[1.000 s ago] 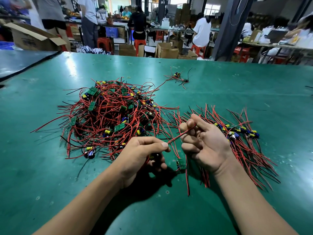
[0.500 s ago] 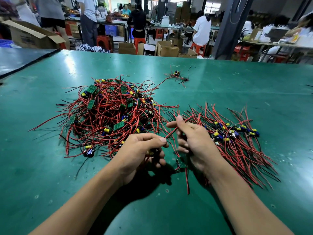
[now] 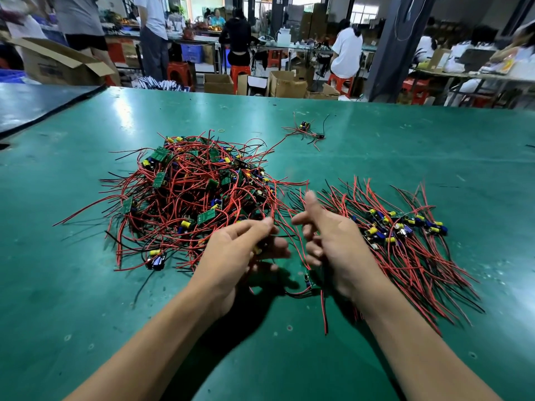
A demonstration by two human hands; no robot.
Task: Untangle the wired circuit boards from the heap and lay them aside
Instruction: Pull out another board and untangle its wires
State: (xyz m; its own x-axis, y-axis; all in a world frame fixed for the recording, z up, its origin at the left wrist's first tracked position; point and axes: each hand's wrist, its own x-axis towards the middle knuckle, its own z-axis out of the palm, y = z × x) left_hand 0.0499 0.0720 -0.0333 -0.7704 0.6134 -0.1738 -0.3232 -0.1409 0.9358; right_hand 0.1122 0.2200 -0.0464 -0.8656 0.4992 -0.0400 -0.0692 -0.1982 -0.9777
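Looking down from the person's head, the view is showing a green table (image 3: 376,134) with two bare forearms reaching forward over it. The left hand (image 3: 237,253) is curling its fingers around a wired board (image 3: 256,249), of which only a yellow part is peeking out between thumb and fingers. That hand is hovering at the near right edge of the heap (image 3: 197,192), a tangled mound of red and black wires and small green boards lying on the left half of the table.

The right hand (image 3: 333,235) is sitting just beside the left, thumb pointing up and lower fingers bending inward. It is blurred, so it is not possible to tell whether it is pinching anything. Just below the gap between the two hands a second board (image 3: 308,280) is lying on the table, with its red wire (image 3: 324,314) trailing toward the viewer.

To the right, partly hidden behind the right wrist, the sorted pile (image 3: 411,244) is lying with its boards in a rough row and wires fanning outward. Farther away, well apart from both piles, a stray board (image 3: 304,125) is lying alone.
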